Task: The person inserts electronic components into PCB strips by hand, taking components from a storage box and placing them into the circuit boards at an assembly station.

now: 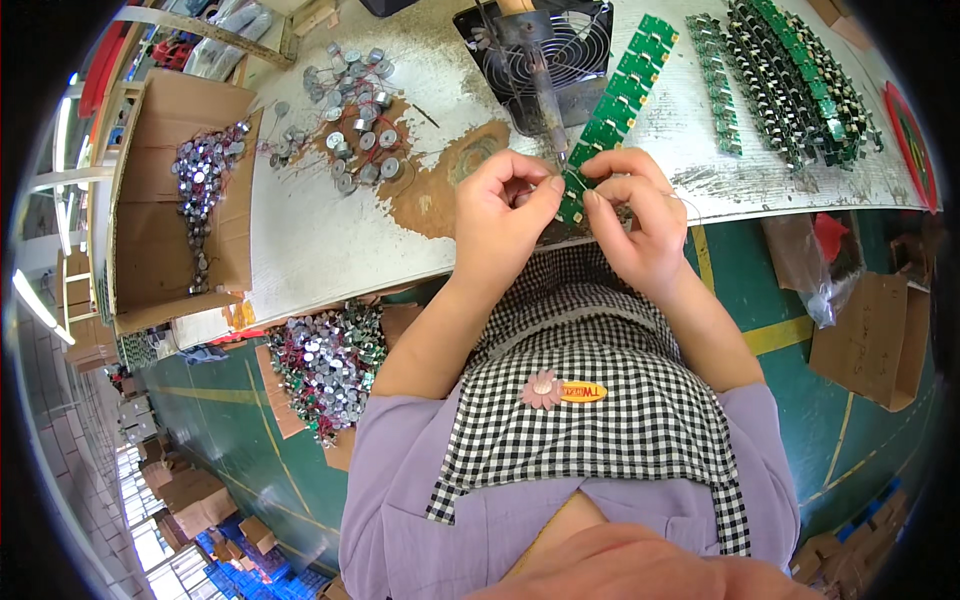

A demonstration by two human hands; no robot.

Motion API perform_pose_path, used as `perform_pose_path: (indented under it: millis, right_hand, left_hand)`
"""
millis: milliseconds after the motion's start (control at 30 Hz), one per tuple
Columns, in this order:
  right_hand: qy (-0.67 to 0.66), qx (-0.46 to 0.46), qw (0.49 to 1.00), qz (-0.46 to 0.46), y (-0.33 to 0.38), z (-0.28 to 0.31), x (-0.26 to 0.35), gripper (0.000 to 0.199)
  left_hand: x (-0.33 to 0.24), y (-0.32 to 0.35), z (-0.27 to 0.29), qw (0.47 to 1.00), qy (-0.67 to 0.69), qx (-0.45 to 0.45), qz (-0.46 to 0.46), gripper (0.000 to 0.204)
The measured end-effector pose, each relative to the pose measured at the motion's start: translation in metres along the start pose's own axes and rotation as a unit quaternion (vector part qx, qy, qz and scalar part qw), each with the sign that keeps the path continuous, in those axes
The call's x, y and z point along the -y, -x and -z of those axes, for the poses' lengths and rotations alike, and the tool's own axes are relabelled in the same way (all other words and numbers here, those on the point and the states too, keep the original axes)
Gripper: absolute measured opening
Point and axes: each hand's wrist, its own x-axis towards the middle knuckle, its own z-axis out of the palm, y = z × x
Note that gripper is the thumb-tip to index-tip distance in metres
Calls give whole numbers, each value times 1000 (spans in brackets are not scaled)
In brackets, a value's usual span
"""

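A long green circuit board strip (625, 85) slants from the far edge down to between my hands at the table's front edge. My left hand (505, 210) is closed in a pinch beside the strip's near end; what its fingers hold is hidden. On the other side, my right hand (640, 210) pinches a thin wire over the board, and a fine strand shows beside its outer fingers. The soldering iron (545, 100) points down, its tip just above the board between both hands.
A black fan (575, 50) stands behind the iron. Round metal parts with red wires (360, 130) lie at left, near a cardboard box (180, 260) holding more. Stacked board strips (790, 85) are at far right. Below the table edge sits a heap of small parts (330, 365).
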Motion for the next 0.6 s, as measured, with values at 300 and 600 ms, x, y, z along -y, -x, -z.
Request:
perform_pose_path:
  millis: [300, 600]
  right_hand:
    - [14, -3, 1000, 20, 3, 0, 1, 10]
    - [12, -4, 1000, 8, -4, -1, 5, 10]
  left_hand:
    - [1, 6, 0, 1000, 11, -4, -13, 7]
    - [-1, 2, -4, 998, 48, -13, -45, 8]
